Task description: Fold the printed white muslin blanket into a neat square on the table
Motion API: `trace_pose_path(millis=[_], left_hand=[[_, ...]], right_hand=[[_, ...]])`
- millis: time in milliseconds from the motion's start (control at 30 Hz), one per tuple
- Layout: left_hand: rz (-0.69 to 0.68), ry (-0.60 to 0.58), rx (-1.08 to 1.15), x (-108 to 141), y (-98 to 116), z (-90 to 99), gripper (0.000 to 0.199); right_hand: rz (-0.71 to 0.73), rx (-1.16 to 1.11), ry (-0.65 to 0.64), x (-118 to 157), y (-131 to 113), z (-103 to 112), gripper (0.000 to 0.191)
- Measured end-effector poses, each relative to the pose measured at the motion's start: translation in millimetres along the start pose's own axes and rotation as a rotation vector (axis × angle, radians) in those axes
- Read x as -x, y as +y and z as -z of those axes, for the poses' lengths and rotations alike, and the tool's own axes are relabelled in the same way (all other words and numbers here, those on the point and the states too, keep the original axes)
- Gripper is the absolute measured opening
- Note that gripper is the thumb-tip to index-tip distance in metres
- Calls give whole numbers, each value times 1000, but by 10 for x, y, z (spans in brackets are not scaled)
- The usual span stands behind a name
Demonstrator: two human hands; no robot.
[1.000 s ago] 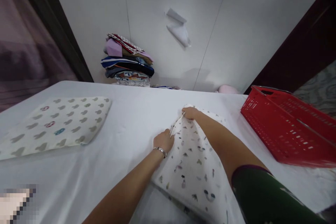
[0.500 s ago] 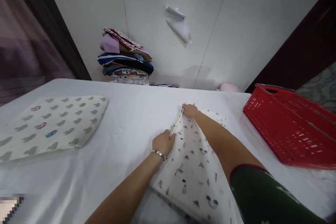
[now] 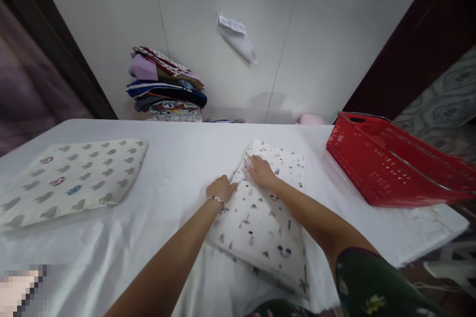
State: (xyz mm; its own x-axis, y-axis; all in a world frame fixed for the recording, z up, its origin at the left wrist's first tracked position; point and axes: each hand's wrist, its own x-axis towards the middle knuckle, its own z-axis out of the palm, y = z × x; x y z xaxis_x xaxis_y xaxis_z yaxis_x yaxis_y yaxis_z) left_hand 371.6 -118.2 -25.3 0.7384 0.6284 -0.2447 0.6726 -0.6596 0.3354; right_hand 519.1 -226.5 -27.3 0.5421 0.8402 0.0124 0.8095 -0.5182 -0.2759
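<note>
A white folded cloth (image 3: 260,223) with small printed plants and animals lies at a slant on the white-covered table (image 3: 174,168). My left hand (image 3: 222,190), with a silver bracelet at the wrist, is closed on the cloth's left edge, with some fingertips hidden. Flat on top near the far left corner rests my right hand (image 3: 262,172), its fingers stretched out. A second cloth (image 3: 85,176), cream with grey rabbit-head prints and a few coloured ones, lies spread out on the left.
To the right a red plastic basket (image 3: 386,168) with metal handles stands on the table. Against the wall behind is a stack of folded clothes (image 3: 167,86). Crumpled white paper (image 3: 238,42) hangs on the wall. A pink object (image 3: 312,119) shows past the far edge.
My right hand has come back from the far corner and now lies flat on the cloth. The cloth's raised left edge has settled down. The view has shifted slightly.
</note>
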Motion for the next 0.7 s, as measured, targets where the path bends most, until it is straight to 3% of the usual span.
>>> trace_pose_path(millis=[100,167,300,400,500,600,700], left_hand=[[-7,-31,-12,71,-52,49,49],[-13,-51,-30,118,-106,65,53],[-16,-112,12,169,-167,55,51],[25,-122,99,176,-171,18,44],[52,-37,127,158,-240,10,34],[76,31,117,122,-433,72,31],[110,23,100,91,-683,173,30]], right_hand=[[109,-27,-54,587,13,67,57],[74,-9,0,966,148,76,56],[-310,11,263,1438,674,41,56],[-580,-194,372,1507,1022,14,65],[-714,-457,388,1442,1118,-12,72],[-704,-579,355,1362,1029,-51,74],[-637,-700,341,1299,954,-62,72]])
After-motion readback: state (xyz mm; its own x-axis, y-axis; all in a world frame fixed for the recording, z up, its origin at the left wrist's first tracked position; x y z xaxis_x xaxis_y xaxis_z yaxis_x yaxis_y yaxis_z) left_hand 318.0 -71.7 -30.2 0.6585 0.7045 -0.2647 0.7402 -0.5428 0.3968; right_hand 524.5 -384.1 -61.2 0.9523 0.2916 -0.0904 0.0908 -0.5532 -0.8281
